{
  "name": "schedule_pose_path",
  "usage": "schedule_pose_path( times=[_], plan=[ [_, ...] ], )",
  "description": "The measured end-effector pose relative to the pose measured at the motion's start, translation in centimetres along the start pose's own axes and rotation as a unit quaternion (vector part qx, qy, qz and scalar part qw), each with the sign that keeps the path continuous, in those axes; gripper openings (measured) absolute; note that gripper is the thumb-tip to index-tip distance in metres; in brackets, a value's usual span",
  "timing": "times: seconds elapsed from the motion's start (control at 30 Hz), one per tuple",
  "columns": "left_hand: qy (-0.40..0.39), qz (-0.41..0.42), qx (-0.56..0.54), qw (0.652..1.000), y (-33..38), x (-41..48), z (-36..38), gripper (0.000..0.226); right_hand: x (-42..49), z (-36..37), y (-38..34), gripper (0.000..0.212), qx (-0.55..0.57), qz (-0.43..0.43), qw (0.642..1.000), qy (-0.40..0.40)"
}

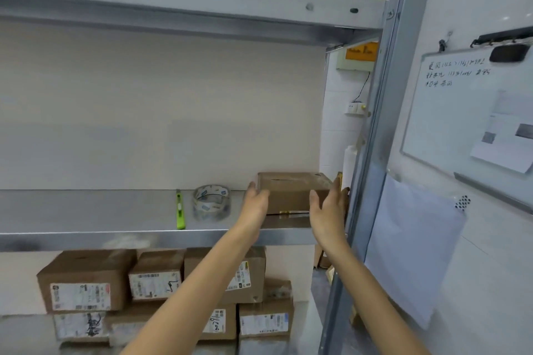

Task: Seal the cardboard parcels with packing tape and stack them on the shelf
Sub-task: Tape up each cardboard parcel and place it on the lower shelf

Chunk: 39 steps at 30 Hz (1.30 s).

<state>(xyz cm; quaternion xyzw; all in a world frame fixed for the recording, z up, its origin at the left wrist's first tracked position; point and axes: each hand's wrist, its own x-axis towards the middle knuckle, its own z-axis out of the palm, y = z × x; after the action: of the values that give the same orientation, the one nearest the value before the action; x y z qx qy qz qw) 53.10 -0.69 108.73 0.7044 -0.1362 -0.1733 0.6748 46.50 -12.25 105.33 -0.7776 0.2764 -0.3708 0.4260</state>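
Head view: your two bare arms reach up to the right end of the middle shelf [86, 210] of a metal rack.
Parcel: small brown cardboard parcel [291, 193], lying flat on that shelf, close to the rack's right upright [372, 153].
Left hand: your left hand [256, 202] lies against the parcel's left side, fingers [253, 186] straight and curled round nothing.
Right hand: your right hand [328, 207] covers the right front corner, thumb across the front face, fingers [336, 183] straight up the right side.
Reason for hold: flat palms on opposite sides suit sliding or squaring the parcel into the corner. Judged to be the stacking step, with shelf room to the left for more.
Tape roll: clear packing tape [212, 203] sits on the shelf just left of your left hand, apart from the parcel, likely kept in reach for the next seal.
Cutter: green utility knife [180, 209] lies just left of the roll, pointing front to back, its near end at the shelf's front edge.
Stock below: labelled cardboard boxes [83, 282] are piled under the shelf, and your forearms cross some of them.
Hidden: the parcel's right side and rear, behind your right hand, and where your palms actually meet the cardboard.
Hard to make out: whether tape runs over the top seam, the label strip at the foot of the parcel's front, the writing on the whiteboard [467, 112].
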Motion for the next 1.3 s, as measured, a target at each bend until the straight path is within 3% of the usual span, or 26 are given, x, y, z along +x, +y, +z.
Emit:
schedule_pose_path(
  times=[0.33,0.57,0.87,1.1,1.3],
  plan=[
    [0.000,0.033,0.011,0.999,-0.5,1.7,0.3,0.032,0.6,0.8,-0.1,0.067,0.060,0.030,0.997,0.022],
    [-0.007,0.083,0.034,0.996,2.0,1.5,-4.7,0.040,-0.9,1.6,-4.5,0.060,0.072,-0.007,0.997,0.013],
    [0.035,0.181,0.090,0.979,4.4,0.3,-21.3,0.046,-6.8,10.1,-13.1,0.055,0.119,-0.080,0.989,-0.023],
    [0.065,0.145,0.147,0.976,2.7,1.1,-37.0,0.042,-13.1,21.7,-18.5,0.055,0.098,-0.074,0.989,-0.085],
    [0.041,0.116,0.175,0.977,0.6,1.7,-44.1,0.038,-16.4,27.9,-19.8,0.058,0.058,-0.056,0.988,-0.131]
  ],
)
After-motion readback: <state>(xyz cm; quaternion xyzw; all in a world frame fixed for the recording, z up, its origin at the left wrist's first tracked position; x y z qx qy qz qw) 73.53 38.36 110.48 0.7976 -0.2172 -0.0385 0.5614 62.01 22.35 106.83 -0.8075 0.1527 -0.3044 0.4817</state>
